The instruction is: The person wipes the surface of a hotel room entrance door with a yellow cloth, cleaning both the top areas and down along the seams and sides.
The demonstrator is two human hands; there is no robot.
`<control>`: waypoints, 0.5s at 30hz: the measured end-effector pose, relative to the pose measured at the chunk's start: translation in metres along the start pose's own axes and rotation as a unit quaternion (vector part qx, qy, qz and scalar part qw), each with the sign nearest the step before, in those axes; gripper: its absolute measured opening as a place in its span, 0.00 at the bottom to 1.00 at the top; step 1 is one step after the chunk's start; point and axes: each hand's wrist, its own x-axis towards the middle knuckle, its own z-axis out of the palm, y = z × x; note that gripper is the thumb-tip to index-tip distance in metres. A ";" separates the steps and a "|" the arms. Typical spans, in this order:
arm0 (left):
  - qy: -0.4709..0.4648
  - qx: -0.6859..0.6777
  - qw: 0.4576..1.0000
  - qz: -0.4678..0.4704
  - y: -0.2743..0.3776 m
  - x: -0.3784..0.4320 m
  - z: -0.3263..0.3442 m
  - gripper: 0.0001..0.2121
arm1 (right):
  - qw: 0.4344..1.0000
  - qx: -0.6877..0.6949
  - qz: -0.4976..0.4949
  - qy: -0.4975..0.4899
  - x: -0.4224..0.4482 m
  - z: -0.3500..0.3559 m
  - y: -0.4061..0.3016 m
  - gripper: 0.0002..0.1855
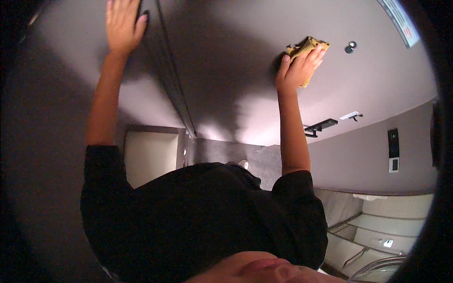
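Note:
A crumpled yellow cloth (309,47) lies against the grey door (230,32), under the spread fingers of my right hand (300,67). Just right of it a small round peephole fitting (350,47) sits on the door. My left hand (122,28) rests flat at the upper left, beside the dark vertical joint (170,67) at the door's edge. Nothing shows in that hand, and its fingertips are cut off by the picture's top edge.
A black door handle (321,126) and a small latch (354,116) project at the right. Farther right are a wall panel (393,143) and pale shelving (385,224). A pale doorway or panel (152,152) stands lower left, by the grey floor (262,157).

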 end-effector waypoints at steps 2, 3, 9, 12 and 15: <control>-0.016 0.031 0.999 -0.033 0.003 -0.002 0.000 0.26 | 1.000 0.012 -0.016 0.018 0.016 0.012 -0.021 0.31; -0.035 0.054 0.997 -0.047 0.001 -0.002 0.000 0.29 | 0.999 0.022 -0.016 0.017 0.027 0.016 -0.035 0.31; 0.019 -0.004 0.994 -0.106 0.017 -0.001 0.006 0.24 | 0.991 0.100 -0.090 -0.014 0.084 0.055 -0.127 0.34; 0.008 0.001 0.995 -0.103 0.015 -0.004 0.005 0.24 | 0.988 0.045 -0.080 -0.125 0.108 0.053 -0.184 0.39; 0.017 -0.006 0.995 -0.096 0.016 -0.004 0.007 0.23 | 0.987 0.115 -0.070 -0.087 0.099 0.073 -0.206 0.43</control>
